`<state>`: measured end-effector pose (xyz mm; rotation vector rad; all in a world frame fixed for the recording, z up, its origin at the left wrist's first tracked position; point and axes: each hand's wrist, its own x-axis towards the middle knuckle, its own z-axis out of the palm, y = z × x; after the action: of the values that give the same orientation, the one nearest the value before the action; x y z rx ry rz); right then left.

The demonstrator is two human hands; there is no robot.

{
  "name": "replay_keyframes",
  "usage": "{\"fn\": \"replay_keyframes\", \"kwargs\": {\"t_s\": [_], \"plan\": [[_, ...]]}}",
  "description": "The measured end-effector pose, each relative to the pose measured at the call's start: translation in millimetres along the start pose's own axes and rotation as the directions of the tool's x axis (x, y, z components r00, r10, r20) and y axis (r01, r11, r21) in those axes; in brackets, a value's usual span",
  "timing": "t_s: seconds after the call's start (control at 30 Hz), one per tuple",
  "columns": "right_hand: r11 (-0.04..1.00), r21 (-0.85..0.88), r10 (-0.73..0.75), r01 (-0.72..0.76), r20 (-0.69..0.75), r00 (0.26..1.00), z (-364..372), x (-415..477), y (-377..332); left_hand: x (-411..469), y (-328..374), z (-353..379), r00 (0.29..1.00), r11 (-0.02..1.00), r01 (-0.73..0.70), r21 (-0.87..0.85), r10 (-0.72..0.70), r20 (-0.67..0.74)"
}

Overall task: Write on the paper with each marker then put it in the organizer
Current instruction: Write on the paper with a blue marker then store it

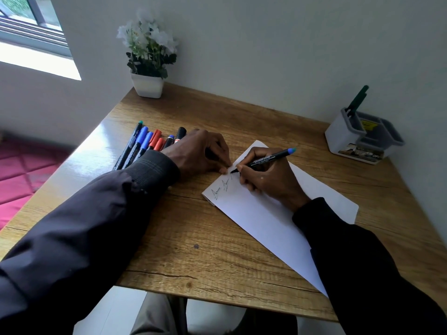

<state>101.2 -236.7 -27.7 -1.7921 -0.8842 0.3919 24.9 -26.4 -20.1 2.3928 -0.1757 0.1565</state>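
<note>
Wood-grain surface carries a white paper that lies at an angle in front of the person. The right hand rests on the paper, and its fingers pinch a black marker with a blue end. The tip of the marker is at the far left edge of the paper, just beside 2 short scribbles.

The left hand lies on the surface just left of the paper. Its fingers are bent and their tips come down at the paper's edge, close to the marker tip. Whether this hand holds something under the palm one cannot tell.

Behind the left wrist a row of markers with teal, blue, red and black caps lies side by side, partly hidden by the hand. At the far right corner stands a white and grey organizer, well apart from the paper, with 1 green marker upright in its left compartment. A white flower pot stands at the far left corner.
</note>
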Motion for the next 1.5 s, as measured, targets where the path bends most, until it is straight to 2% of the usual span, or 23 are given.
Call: {"fn": "replay_keyframes", "kwargs": {"t_s": [0.3,0.7,1.03,1.37,1.5], "plan": [[0.999,-0.014,0.035,-0.036,-0.019,0.999,-0.7,3.1,0.5,1.1,-1.2,-0.1,1.000,1.000,0.022,-0.004,-0.022,0.014],[1.000,-0.007,0.003,-0.003,-0.037,0.999,0.1,2.3,1.6,0.8,0.2,0.3,0.999,0.999,0.036,-0.005,-0.036,0.016],[1.000,-0.007,-0.015,0.015,-0.005,1.000,0.4,-0.3,0.1,0.1,0.3,-1.3,1.000,1.000,0.013,0.006,-0.013,0.016],[0.999,0.051,0.007,-0.004,-0.062,0.998,0.3,2.2,4.1,0.1,-0.5,-0.3,1.000,1.000,0.015,0.004,-0.015,0.009],[1.000,0.025,0.001,0.001,-0.059,0.998,-1.5,1.9,3.3,0.0,0.8,-0.1,1.000,1.000,0.000,0.015,0.000,0.009]]}}
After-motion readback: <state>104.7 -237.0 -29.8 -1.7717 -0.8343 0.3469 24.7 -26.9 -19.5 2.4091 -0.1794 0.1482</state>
